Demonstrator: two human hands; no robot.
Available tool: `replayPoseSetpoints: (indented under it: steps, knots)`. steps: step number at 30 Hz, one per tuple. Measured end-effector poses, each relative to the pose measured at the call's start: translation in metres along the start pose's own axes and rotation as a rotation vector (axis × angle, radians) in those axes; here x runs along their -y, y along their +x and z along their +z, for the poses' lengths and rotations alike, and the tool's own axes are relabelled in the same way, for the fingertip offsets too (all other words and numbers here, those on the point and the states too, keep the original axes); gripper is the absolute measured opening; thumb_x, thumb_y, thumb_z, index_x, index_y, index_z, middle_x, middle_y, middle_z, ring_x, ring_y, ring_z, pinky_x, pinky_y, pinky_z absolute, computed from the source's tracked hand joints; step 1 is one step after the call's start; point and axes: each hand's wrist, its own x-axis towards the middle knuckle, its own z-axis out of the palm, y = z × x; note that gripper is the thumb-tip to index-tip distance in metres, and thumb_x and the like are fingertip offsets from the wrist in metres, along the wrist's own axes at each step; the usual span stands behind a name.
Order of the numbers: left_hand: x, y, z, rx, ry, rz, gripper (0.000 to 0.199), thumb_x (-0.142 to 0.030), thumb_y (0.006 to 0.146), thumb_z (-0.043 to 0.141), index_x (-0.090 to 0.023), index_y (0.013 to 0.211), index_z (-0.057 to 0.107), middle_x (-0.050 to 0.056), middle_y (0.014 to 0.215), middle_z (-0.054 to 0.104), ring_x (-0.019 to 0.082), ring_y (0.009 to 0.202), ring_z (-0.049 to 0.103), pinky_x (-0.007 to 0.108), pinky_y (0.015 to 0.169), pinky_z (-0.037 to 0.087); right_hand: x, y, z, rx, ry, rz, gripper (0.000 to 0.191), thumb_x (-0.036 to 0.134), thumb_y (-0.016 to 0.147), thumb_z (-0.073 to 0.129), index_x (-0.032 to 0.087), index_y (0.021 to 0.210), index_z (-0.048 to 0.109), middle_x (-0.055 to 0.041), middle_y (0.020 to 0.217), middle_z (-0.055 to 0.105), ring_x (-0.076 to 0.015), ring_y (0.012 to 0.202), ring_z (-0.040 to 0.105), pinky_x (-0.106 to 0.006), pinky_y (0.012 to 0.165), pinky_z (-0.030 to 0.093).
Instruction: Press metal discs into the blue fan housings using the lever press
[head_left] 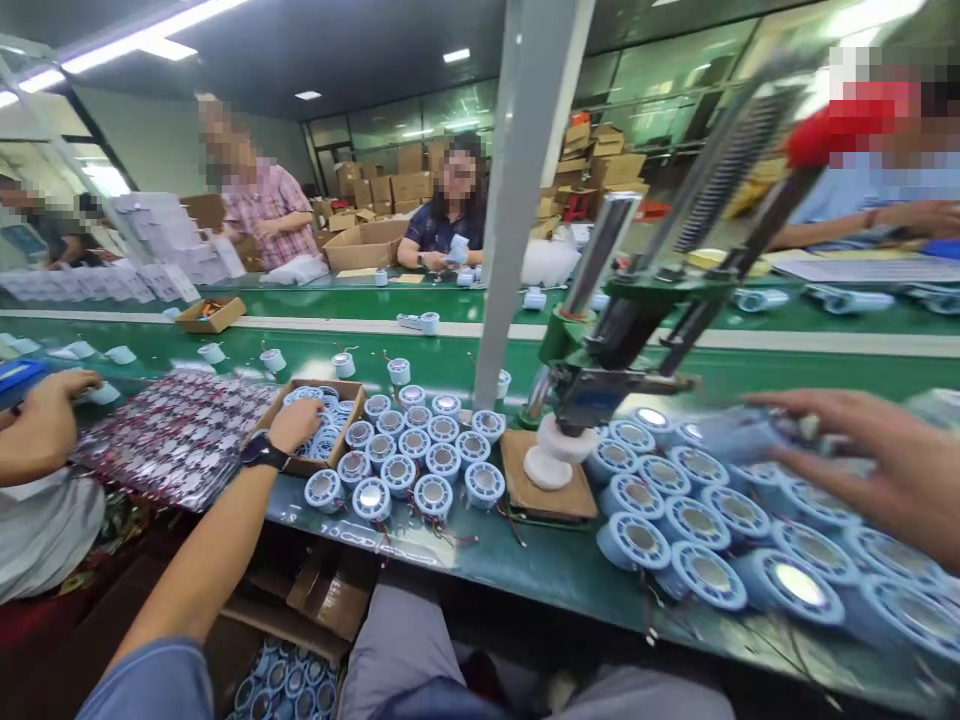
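Observation:
My left hand (296, 428), with a dark watch at its wrist, dips bent fingers into a cardboard box (358, 405) of light blue plastic rings (330, 440). Its fingertips are hidden among the rings. At the right, my right hand (874, 450) has thumb and fingers around a light blue motor housing (739, 432), blurred by motion, above rows of similar housings (697, 522). Between my hands stands a green hand press (600, 375) with a red-topped lever. Its white pressing head (566, 440) is over a white round pad (546, 468) on a brown board (517, 450).
More light blue housings (415, 442) with thin wires stand left of the press. A metal post (499, 200) rises behind them. A co-worker's hand (49, 415) is at far left, near a sheet of wired parts (176, 425). Other people sit or stand across the green bench.

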Motion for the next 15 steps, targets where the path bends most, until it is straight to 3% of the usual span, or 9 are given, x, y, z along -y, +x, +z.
replayPoseSetpoints:
  steps: [2, 4, 7, 8, 10, 12, 13, 15]
  knots:
    - [-0.002, 0.003, -0.011, -0.050, -0.019, -0.024, 0.021, -0.024, 0.085, 0.060, -0.019, 0.065, 0.056, 0.001, 0.067, 0.058, 0.027, 0.091, 0.067, 0.047, 0.093, 0.051, 0.028, -0.068, 0.010, 0.247, 0.038, -0.188, 0.052, 0.069, 0.081, 0.057, 0.032, 0.113, 0.074, -0.0128, 0.120, 0.066, -0.0260, 0.109, 0.065, -0.046, 0.087, 0.050]
    - [-0.014, 0.000, -0.023, -0.153, -0.032, -0.052, 0.014, -0.022, 0.085, 0.053, -0.020, 0.072, 0.059, 0.004, 0.072, 0.059, 0.033, 0.099, 0.065, 0.056, 0.097, 0.047, 0.058, -0.121, 0.041, 0.480, 0.091, -0.266, 0.033, 0.038, 0.087, 0.058, 0.035, 0.117, 0.071, -0.0083, 0.131, 0.060, -0.0238, 0.113, 0.063, -0.041, 0.094, 0.054]
    - [-0.070, -0.033, -0.022, -0.293, -0.086, -0.020, 0.019, -0.027, 0.089, 0.046, -0.019, 0.094, 0.063, 0.009, 0.092, 0.065, 0.035, 0.103, 0.063, 0.060, 0.097, 0.046, 0.083, -0.158, 0.098, 0.604, 0.132, -0.206, 0.049, 0.010, 0.075, 0.051, 0.031, 0.115, 0.071, -0.0055, 0.135, 0.056, -0.0237, 0.120, 0.059, -0.039, 0.102, 0.052]
    - [-0.097, -0.053, -0.013, -0.295, -0.119, 0.032, 0.021, -0.029, 0.091, 0.046, -0.020, 0.100, 0.064, 0.008, 0.097, 0.066, 0.031, 0.099, 0.064, 0.054, 0.094, 0.050, 0.084, -0.162, 0.113, 0.578, 0.140, -0.175, 0.052, 0.007, 0.072, 0.048, 0.029, 0.112, 0.072, -0.0059, 0.135, 0.055, -0.0244, 0.122, 0.057, -0.042, 0.105, 0.050]
    - [-0.156, -0.097, 0.017, -0.104, -0.395, 0.288, 0.023, -0.022, 0.091, 0.046, -0.022, 0.104, 0.065, 0.006, 0.098, 0.069, 0.025, 0.090, 0.066, 0.044, 0.085, 0.056, 0.080, -0.166, 0.134, 0.491, 0.171, -0.121, 0.051, 0.004, 0.067, 0.045, 0.025, 0.104, 0.073, -0.0064, 0.137, 0.054, -0.0250, 0.126, 0.053, -0.046, 0.108, 0.046]
    - [-0.207, -0.135, 0.056, 0.066, -0.447, 0.455, 0.023, -0.017, 0.089, 0.050, -0.025, 0.099, 0.069, 0.002, 0.095, 0.071, 0.019, 0.087, 0.067, 0.033, 0.081, 0.058, 0.072, -0.170, 0.143, 0.408, 0.227, -0.077, 0.045, 0.003, 0.066, 0.042, 0.023, 0.095, 0.072, -0.0062, 0.138, 0.053, -0.0243, 0.129, 0.050, -0.047, 0.110, 0.043]
    - [-0.226, -0.147, 0.075, 0.144, -0.469, 0.502, 0.027, -0.011, 0.088, 0.047, -0.022, 0.100, 0.069, 0.004, 0.093, 0.071, 0.019, 0.085, 0.067, 0.032, 0.080, 0.058, 0.069, -0.173, 0.144, 0.371, 0.254, -0.058, 0.041, 0.003, 0.068, 0.043, 0.022, 0.092, 0.071, -0.0063, 0.138, 0.053, -0.0241, 0.130, 0.049, -0.047, 0.110, 0.042]
    - [-0.245, -0.160, 0.105, 0.170, -0.458, 0.490, 0.031, -0.006, 0.087, 0.044, -0.018, 0.101, 0.070, 0.007, 0.094, 0.070, 0.020, 0.088, 0.067, 0.035, 0.082, 0.058, 0.063, -0.181, 0.145, 0.303, 0.294, -0.025, 0.029, 0.007, 0.074, 0.047, 0.021, 0.087, 0.069, -0.0073, 0.137, 0.054, -0.0246, 0.128, 0.050, -0.047, 0.109, 0.043]
